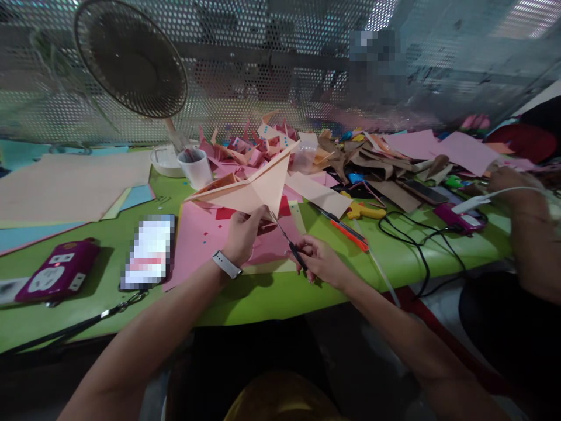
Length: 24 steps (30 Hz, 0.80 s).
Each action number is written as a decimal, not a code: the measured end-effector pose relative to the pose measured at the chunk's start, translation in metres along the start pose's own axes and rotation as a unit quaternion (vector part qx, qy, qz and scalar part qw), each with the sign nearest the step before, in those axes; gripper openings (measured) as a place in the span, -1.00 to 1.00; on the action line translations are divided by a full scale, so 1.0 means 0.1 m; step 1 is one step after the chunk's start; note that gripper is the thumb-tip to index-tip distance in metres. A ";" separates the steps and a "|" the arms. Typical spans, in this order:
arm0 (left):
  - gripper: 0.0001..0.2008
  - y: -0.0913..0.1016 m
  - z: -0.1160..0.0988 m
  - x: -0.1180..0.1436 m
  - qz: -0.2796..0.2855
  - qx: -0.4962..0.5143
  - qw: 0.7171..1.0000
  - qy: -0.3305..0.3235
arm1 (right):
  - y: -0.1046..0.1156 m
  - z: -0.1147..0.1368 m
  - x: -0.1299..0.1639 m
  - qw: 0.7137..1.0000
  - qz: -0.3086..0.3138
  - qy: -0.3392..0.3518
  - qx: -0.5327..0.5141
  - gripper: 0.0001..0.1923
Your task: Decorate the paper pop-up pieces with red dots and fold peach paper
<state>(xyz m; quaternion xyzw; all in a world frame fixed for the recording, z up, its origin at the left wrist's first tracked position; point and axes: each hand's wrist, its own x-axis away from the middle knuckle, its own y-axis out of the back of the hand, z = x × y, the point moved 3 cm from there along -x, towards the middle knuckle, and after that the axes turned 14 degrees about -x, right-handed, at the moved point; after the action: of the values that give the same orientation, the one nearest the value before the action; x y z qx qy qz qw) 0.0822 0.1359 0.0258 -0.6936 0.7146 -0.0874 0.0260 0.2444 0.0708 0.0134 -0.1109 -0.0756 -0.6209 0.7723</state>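
My left hand wears a pale wristband and is closed on the lower edge of a folded peach paper shape, whose wings spread left and up to the right. In my right hand are scissors with black handles; their blades point up and left and meet the paper's lower edge beside my left fingers. Beneath both hands lies a pink paper sheet over a pale yellow one. Small red paper pieces rest on the pink sheet.
A fan and a white cup stand behind. A phone and purple device lie left. Right are an orange cutter, a yellow glue gun, black cables, paper scraps and another person's arm.
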 end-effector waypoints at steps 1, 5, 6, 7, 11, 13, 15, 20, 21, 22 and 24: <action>-0.75 0.00 0.00 0.00 0.000 -0.001 1.000 0.000 | 0.00 0.00 0.00 1.000 -0.002 0.000 0.000 -0.51; -0.76 0.00 0.01 0.00 -0.004 -0.003 1.000 0.004 | 0.00 -0.02 0.00 1.000 -0.009 0.006 0.001 -0.51; -0.76 0.00 0.01 0.00 -0.004 -0.003 1.000 0.005 | 0.00 -0.02 0.00 1.000 -0.010 0.007 0.004 -0.52; -0.76 0.00 0.01 0.00 -0.004 -0.003 1.000 0.004 | 0.01 -0.02 0.00 1.000 -0.010 0.008 0.007 -0.52; -0.74 0.00 0.02 0.00 -0.002 -0.005 1.000 0.003 | 0.02 -0.03 0.00 1.000 -0.003 0.008 0.018 -0.52; -0.73 0.00 0.02 0.00 -0.003 -0.006 1.000 0.004 | 0.02 -0.04 0.00 1.000 -0.004 0.006 0.017 -0.52; -0.72 0.01 0.03 -0.01 -0.002 -0.005 1.000 0.002 | 0.02 -0.05 -0.01 1.000 -0.008 0.008 0.010 -0.51; -0.71 0.02 0.05 -0.02 0.005 0.002 1.000 0.006 | 0.03 -0.08 -0.05 0.999 -0.010 0.039 -0.019 -0.47; -0.71 0.02 0.05 -0.02 0.006 0.004 1.000 0.007 | 0.04 -0.09 -0.05 0.999 -0.008 0.040 -0.021 -0.47; -0.71 0.02 0.06 -0.03 0.008 0.007 1.000 0.006 | 0.04 -0.10 -0.06 0.999 -0.005 0.039 -0.022 -0.46; -0.71 0.02 0.06 -0.03 0.013 0.012 1.000 0.006 | 0.05 -0.10 -0.07 0.999 -0.001 0.036 -0.030 -0.46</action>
<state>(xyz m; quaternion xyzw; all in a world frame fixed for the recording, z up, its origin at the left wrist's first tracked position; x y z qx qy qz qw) 0.0809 0.1383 0.0188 -0.6834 0.7226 -0.0995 0.0312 0.2477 0.0753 0.0018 -0.1111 -0.0293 -0.6273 0.7702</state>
